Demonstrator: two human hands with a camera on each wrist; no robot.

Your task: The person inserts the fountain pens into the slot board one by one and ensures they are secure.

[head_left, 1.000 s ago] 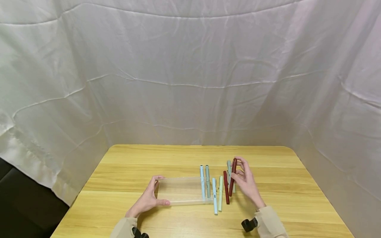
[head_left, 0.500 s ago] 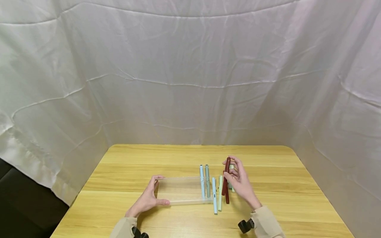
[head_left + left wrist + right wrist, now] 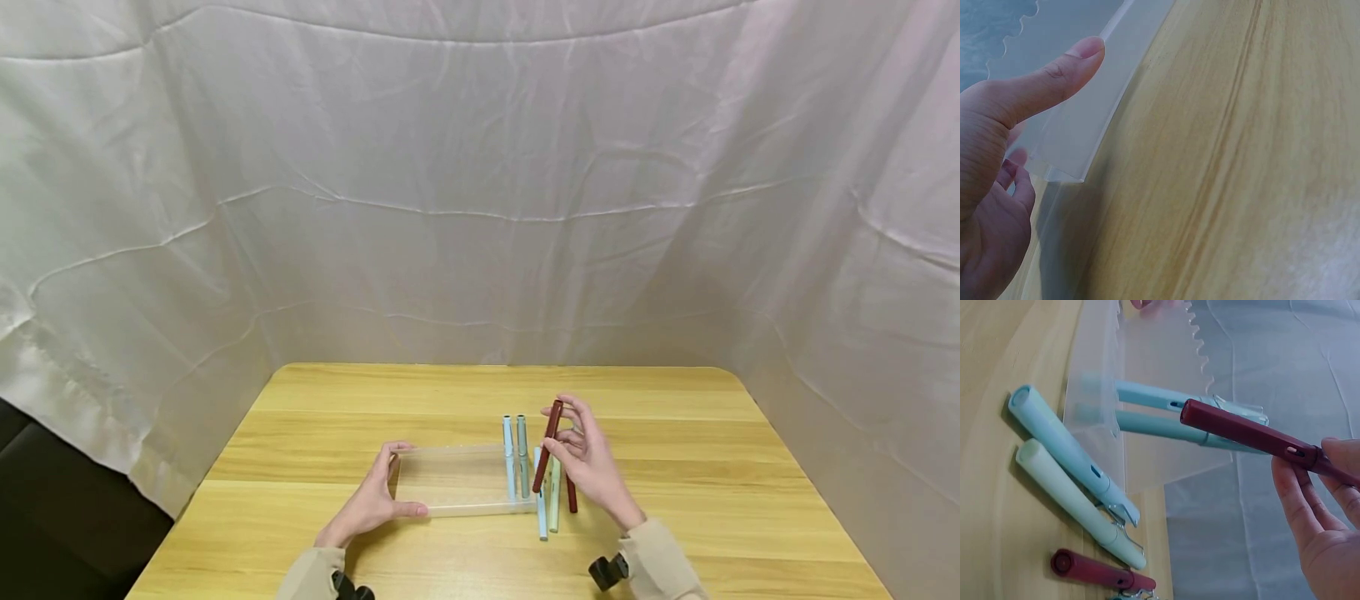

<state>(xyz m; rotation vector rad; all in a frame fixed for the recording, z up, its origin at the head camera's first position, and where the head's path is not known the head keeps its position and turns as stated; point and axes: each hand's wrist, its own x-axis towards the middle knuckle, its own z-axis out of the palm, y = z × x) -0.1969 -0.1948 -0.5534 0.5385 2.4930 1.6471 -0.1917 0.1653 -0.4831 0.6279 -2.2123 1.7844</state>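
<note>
My left hand (image 3: 375, 496) grips the left end of a clear plastic pen rack (image 3: 450, 479), thumb on its front and fingers behind. Notches run along the rack's edges in the right wrist view. A light blue pen (image 3: 1154, 395) and a grey-green pen (image 3: 1154, 426) lie side by side in the rack's right end. In my right hand (image 3: 592, 471), thumb and fingers pinch a dark red pen (image 3: 1241, 430), tilted and raised over the loose pens. Its far end in the right wrist view is covered by the fingers.
Right of the rack, a light blue pen (image 3: 1072, 447), a pale green pen (image 3: 1072, 497) and another dark red pen (image 3: 1097, 570) lie on the wooden table (image 3: 465, 567). Grey-white curtains (image 3: 480, 208) enclose the table's back and sides.
My right hand has carried the dark red pen leftward, from the right of the loose pens to over the light blue one near the rack. The left hand and rack have stayed put.
</note>
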